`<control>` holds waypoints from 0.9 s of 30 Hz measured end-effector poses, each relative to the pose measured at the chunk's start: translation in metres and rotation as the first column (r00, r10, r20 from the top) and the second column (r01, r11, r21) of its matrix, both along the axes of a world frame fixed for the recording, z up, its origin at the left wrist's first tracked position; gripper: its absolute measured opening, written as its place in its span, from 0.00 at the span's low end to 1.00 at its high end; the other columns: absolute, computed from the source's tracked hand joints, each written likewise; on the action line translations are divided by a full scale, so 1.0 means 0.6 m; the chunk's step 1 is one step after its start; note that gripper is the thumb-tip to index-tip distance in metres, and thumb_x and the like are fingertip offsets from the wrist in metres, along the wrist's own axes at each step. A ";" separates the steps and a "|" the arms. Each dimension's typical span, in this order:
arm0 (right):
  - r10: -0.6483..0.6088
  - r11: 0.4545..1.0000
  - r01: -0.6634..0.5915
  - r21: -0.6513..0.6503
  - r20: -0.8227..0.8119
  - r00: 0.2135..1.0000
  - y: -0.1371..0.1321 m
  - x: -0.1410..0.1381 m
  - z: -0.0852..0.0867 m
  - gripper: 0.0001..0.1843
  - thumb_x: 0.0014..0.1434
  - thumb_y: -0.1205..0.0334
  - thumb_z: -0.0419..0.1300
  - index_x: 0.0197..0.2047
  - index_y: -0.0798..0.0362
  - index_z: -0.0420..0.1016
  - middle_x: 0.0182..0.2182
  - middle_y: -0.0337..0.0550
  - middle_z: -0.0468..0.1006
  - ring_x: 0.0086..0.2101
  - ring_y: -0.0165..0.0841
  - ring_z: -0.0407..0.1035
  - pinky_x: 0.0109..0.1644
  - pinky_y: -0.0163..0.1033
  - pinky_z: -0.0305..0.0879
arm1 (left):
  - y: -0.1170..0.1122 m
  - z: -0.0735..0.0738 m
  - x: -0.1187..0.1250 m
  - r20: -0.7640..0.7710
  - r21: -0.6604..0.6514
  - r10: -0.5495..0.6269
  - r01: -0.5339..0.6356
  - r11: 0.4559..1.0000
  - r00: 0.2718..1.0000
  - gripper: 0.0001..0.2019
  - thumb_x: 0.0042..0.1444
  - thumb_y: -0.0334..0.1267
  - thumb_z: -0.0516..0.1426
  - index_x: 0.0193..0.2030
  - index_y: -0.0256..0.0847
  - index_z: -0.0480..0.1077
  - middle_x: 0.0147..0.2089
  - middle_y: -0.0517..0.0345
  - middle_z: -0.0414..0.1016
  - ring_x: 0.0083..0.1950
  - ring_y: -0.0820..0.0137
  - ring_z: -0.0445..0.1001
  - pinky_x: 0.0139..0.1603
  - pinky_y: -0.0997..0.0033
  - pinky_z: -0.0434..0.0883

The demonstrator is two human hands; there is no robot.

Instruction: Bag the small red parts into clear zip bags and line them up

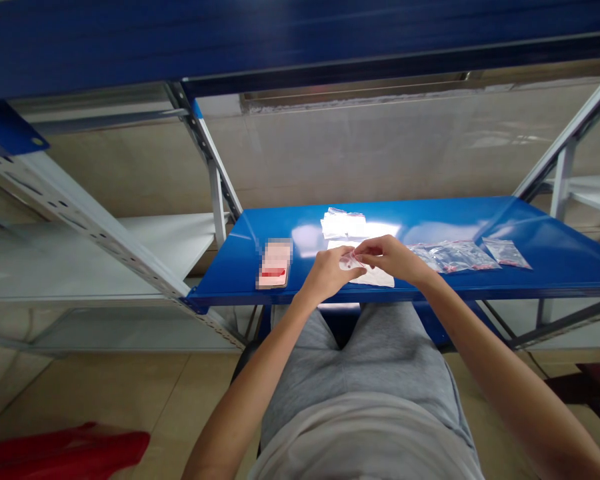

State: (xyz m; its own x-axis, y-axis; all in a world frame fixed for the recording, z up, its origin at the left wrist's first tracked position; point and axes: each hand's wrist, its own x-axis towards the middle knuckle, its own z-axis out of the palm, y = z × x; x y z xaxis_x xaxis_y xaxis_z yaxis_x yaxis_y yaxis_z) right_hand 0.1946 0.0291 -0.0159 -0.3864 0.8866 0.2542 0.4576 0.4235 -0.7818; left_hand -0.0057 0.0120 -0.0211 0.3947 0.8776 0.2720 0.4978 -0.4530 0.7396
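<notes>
Left hand (329,273) and right hand (389,257) pinch one small bag (351,262)

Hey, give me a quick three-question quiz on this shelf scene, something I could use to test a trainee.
1. True or false: the left hand and the right hand both pinch one small clear bag.
2. Multiple choice: the row of filled bags lies on the shelf A) to the person's left, B) to the person's right, C) under the hands.
3. Fill in: the shelf top is painted ___.
Key: 1 true; 2 B; 3 blue.
</notes>
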 end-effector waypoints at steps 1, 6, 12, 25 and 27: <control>-0.004 1.000 0.004 -0.004 0.001 1.000 0.004 0.006 -0.002 0.14 0.59 0.53 0.62 0.38 0.54 0.84 0.27 0.43 0.81 0.27 0.34 0.70 0.32 0.38 0.65 | 0.001 0.000 0.000 0.000 -0.005 0.004 -0.004 1.000 1.000 0.24 0.55 0.43 0.69 0.57 0.41 0.77 0.53 0.51 0.83 0.53 0.60 0.81 0.52 0.67 0.75; -0.372 0.920 0.329 0.214 0.204 0.906 0.039 0.051 -0.030 0.11 0.61 0.64 0.59 0.40 0.55 0.84 0.33 0.49 0.84 0.33 0.38 0.75 0.39 0.39 0.66 | 0.003 -0.002 -0.001 -0.020 0.034 0.048 -0.047 0.998 0.999 0.27 0.54 0.45 0.69 0.59 0.38 0.76 0.58 0.46 0.80 0.59 0.56 0.78 0.59 0.63 0.74; -0.436 0.892 0.339 0.298 0.372 0.820 0.066 0.073 -0.087 0.14 0.62 0.71 0.58 0.46 0.57 0.83 0.39 0.53 0.85 0.38 0.40 0.76 0.46 0.40 0.66 | 0.001 -0.001 0.002 -0.038 0.039 0.035 -0.033 0.999 0.999 0.27 0.54 0.45 0.69 0.59 0.38 0.76 0.60 0.47 0.80 0.60 0.57 0.78 0.62 0.62 0.72; -0.459 0.876 0.321 0.360 0.416 0.785 0.083 0.074 -0.118 0.10 0.64 0.69 0.56 0.41 0.55 0.79 0.38 0.52 0.75 0.39 0.41 0.71 0.44 0.41 0.61 | 0.005 -0.007 0.000 -0.027 0.054 0.021 -0.020 0.998 0.999 0.26 0.54 0.43 0.69 0.59 0.38 0.76 0.60 0.45 0.79 0.61 0.55 0.78 0.63 0.58 0.72; -0.465 0.869 0.330 0.369 0.379 0.800 0.080 0.073 -0.106 0.09 0.64 0.68 0.56 0.40 0.55 0.78 0.37 0.52 0.76 0.39 0.41 0.70 0.43 0.41 0.61 | 0.005 -0.009 0.001 -0.022 0.052 0.025 -0.024 0.998 0.999 0.26 0.54 0.44 0.69 0.59 0.39 0.76 0.60 0.45 0.79 0.60 0.55 0.78 0.63 0.58 0.72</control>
